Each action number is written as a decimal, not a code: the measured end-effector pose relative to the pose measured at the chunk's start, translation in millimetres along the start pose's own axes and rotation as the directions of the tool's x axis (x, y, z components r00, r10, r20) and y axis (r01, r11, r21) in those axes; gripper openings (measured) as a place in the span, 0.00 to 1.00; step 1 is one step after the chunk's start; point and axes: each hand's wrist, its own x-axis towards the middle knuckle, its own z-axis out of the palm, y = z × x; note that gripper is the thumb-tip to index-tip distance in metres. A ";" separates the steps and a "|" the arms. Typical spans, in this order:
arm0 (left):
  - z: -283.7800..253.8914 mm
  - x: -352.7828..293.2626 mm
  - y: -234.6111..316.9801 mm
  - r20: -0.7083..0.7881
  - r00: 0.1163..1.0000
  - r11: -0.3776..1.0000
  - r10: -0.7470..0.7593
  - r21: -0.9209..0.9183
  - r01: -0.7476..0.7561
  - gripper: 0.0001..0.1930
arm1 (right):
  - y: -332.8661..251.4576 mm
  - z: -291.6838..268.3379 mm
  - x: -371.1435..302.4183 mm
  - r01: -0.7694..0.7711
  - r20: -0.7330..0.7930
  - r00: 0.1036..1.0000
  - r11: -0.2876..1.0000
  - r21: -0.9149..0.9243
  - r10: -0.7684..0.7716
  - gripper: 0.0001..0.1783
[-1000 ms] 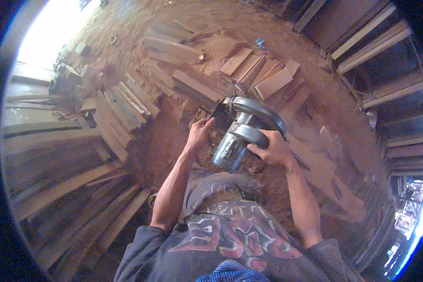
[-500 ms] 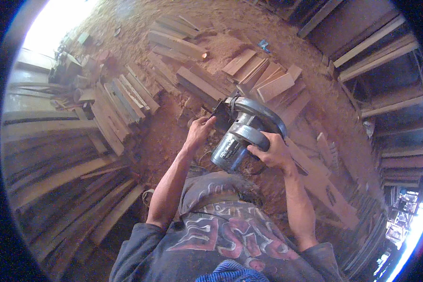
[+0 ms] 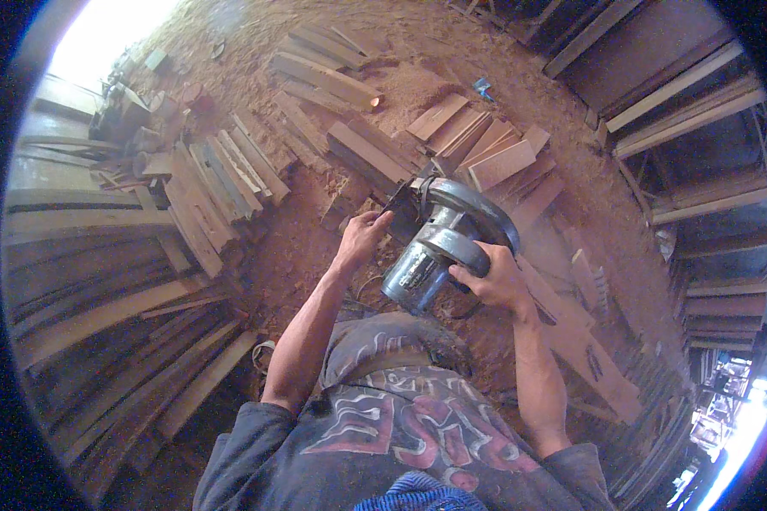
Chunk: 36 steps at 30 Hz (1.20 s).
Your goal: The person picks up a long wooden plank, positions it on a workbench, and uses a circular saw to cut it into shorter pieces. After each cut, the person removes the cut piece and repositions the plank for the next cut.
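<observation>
Shiny bare metal on the circular saw (image 3: pixel 439 247), its guard duller grey. Rough, matt wooden planks (image 3: pixel 362 153) lie in powdery sawdust (image 3: pixel 290 238).

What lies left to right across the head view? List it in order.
Stacked long planks → left hand → circular saw → right hand → wooden racks.

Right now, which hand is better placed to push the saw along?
Right hand, I'd guess: it grips the saw by its handle. The left hand only holds its front edge.

One circular saw (image 3: pixel 439 243), two hands — left hand (image 3: pixel 362 238), right hand (image 3: pixel 494 281) — planks uncounted.
</observation>
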 end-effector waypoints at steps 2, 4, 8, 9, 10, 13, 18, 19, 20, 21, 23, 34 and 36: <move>-0.6 -0.7 2.2 0.002 1.000 1.000 -0.008 -0.003 0.008 0.31 | -0.3 -0.1 0.3 0.002 0.007 1.000 1.000 0.019 -0.002 0.23; -1.3 -0.6 3.1 0.009 1.000 1.000 -0.015 0.008 0.015 0.30 | -0.7 0.9 -0.1 0.022 -0.002 1.000 1.000 0.022 -0.022 0.20; -0.1 1.1 0.6 -0.001 1.000 1.000 0.006 -0.004 -0.006 0.28 | -1.9 3.8 -2.5 0.048 -0.031 0.998 0.997 0.064 -0.046 0.15; 1.2 1.5 -0.4 -0.019 0.999 0.999 0.041 -0.002 -0.041 0.27 | -2.3 4.0 -2.7 0.039 -0.028 0.999 0.995 0.090 -0.036 0.15; 2.0 2.1 -1.4 -0.036 0.996 0.997 0.077 0.001 -0.077 0.25 | -2.8 3.7 -2.7 0.045 -0.028 0.999 0.997 0.068 -0.043 0.15; 2.3 3.4 -3.7 -0.046 0.996 0.997 0.081 0.017 -0.080 0.25 | -4.8 3.5 -2.7 0.058 -0.037 0.998 0.998 0.030 -0.057 0.15; -0.1 6.0 -4.8 -0.020 0.998 0.998 0.056 0.017 -0.055 0.25 | -7.3 3.7 -3.4 0.020 -0.032 0.999 0.998 0.056 -0.018 0.15; 0.0 6.1 -4.8 -0.011 0.999 0.999 0.032 0.021 -0.032 0.25 | -7.2 3.1 -3.3 0.017 -0.027 1.000 0.999 0.048 -0.016 0.18; 0.2 5.8 -4.8 -0.025 0.998 0.998 0.061 0.031 -0.061 0.25 | -7.1 2.5 -2.9 0.013 -0.022 1.000 0.999 0.040 -0.012 0.20; 0.2 5.0 -4.9 -0.037 0.997 0.996 0.074 0.045 -0.072 0.26 | -6.9 1.9 -2.6 0.009 -0.017 1.000 1.000 0.027 -0.009 0.22; 0.7 3.8 -4.4 -0.042 0.997 0.997 0.057 0.047 -0.055 0.28 | -6.5 1.7 -2.3 0.013 -0.013 1.000 0.999 0.037 -0.013 0.22; -3.4 -1.2 6.6 -0.008 1.000 0.998 0.022 0.057 -0.021 0.32 | -8.3 1.3 -3.5 0.015 -0.015 1.000 0.999 0.046 -0.014 0.20; -2.8 -2.4 8.0 -0.022 1.000 0.999 0.021 0.047 -0.020 0.29 | -8.7 1.7 -3.1 0.008 -0.015 1.000 0.999 0.044 -0.008 0.20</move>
